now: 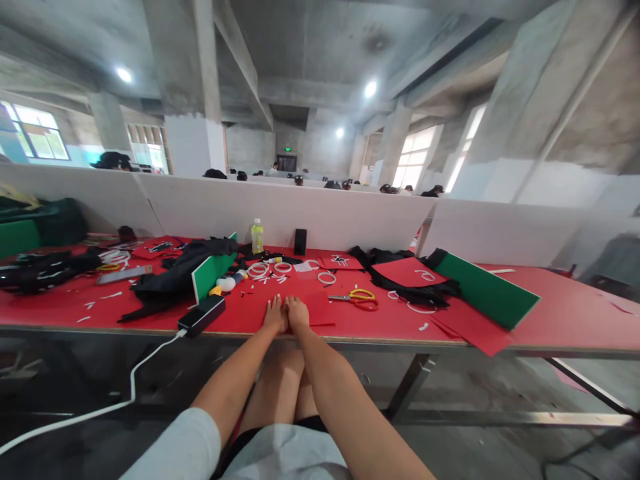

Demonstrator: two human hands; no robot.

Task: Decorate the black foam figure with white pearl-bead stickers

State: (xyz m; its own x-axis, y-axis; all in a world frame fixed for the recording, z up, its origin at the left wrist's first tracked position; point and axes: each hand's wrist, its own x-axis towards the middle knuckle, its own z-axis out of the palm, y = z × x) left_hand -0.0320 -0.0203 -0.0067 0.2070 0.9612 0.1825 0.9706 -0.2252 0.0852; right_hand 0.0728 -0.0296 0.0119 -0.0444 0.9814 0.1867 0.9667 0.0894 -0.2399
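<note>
A folded red paper sheet lies at the table's front edge, right under my hands. My left hand rests palm down with its fingers stretched forward on the red surface. Close beside it, my right hand presses on the left part of the sheet, its fingers bent and held together, the tips partly hidden. Scissors with yellow and red handles lie just to the right of the sheet. White cord rings and short white pieces are scattered beyond my hands.
A black power bank with a white cable stands left at the table edge. Green boards lean on black cloth at both sides. A bottle and a black box stand by the white partition. Other people sit beyond.
</note>
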